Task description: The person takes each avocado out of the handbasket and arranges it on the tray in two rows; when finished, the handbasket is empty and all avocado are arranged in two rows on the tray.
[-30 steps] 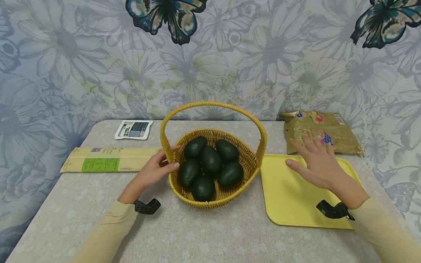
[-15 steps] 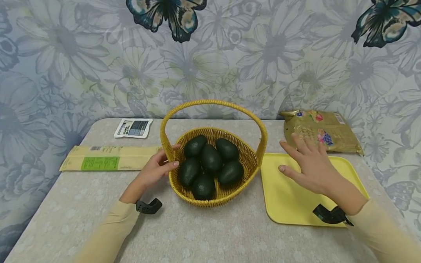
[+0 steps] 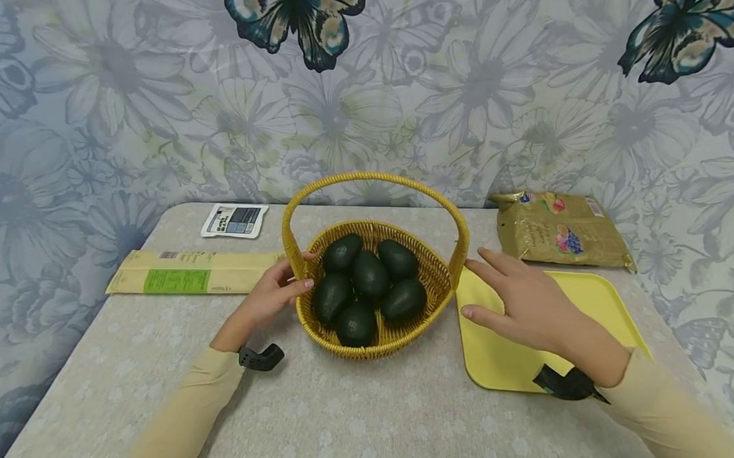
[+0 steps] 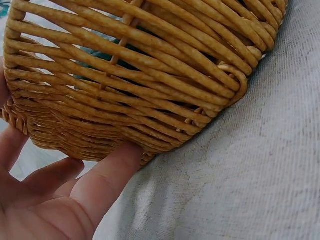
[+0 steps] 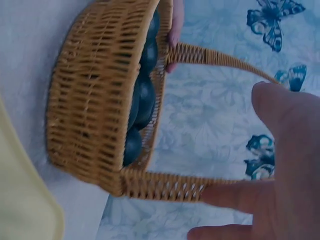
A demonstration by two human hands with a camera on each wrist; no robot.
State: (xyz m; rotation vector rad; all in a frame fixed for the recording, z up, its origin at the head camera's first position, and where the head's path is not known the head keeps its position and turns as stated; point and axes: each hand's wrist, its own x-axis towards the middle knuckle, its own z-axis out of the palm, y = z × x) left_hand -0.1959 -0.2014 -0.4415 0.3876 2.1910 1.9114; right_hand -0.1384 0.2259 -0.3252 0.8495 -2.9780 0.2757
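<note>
Head view: the left hand (image 3: 269, 300) is seen curled round the left rim of the wicker basket (image 3: 338, 337), thumb over the edge beside the foot of the handle; its grip is closed on the basket wall. Left-wrist view: the fingers (image 4: 107, 177) are pressed against the woven side low down, where the basket (image 4: 125, 85) meets the table (image 4: 240, 165). The right hand (image 3: 517, 300) is held with a wide grip, fingers spread and straight, nothing held, just right of the basket; its fingertips are near the right foot of the handle, though contact cannot be told. Six dark green avocados (image 3: 370, 275) are lain in the basket, which is stood upright at the table's middle. A yellow tray (image 3: 604, 301) is lain just right of the basket, under the right hand. A gold packet (image 3: 557, 230) is placed behind the tray. A long yellow-green box (image 3: 193, 272) is lain left of the basket, and a small white packet (image 3: 235, 220) behind that.
</note>
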